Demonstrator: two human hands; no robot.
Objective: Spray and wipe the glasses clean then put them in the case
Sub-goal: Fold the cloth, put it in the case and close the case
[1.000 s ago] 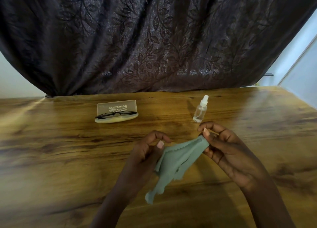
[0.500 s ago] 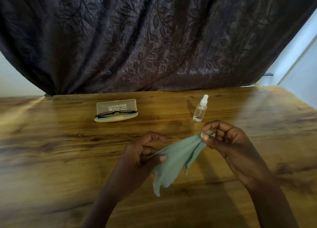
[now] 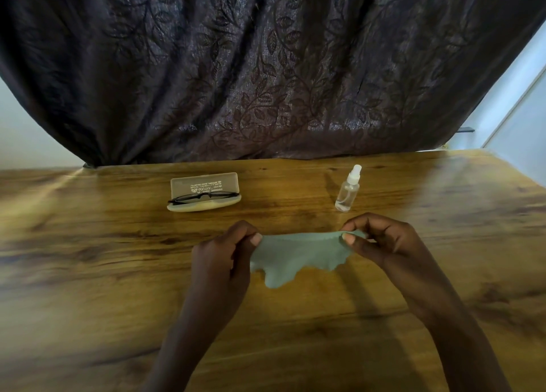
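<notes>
Overhead, printed case (image 3: 204,191) lid — writing unreadable — both hands pinching cloth (image 3: 298,254).

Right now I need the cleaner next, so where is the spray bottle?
In the head view the spray bottle stands upright on the wooden table, right of centre, just beyond the right hand and right of the open glasses case.

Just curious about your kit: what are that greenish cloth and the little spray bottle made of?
The cloth looks like soft matte microfibre: it drapes limply between both hands, with a scalloped edge. The spray bottle seems to be clear glossy plastic with a whitish nozzle; the table shows through it. It could be glass.
</notes>
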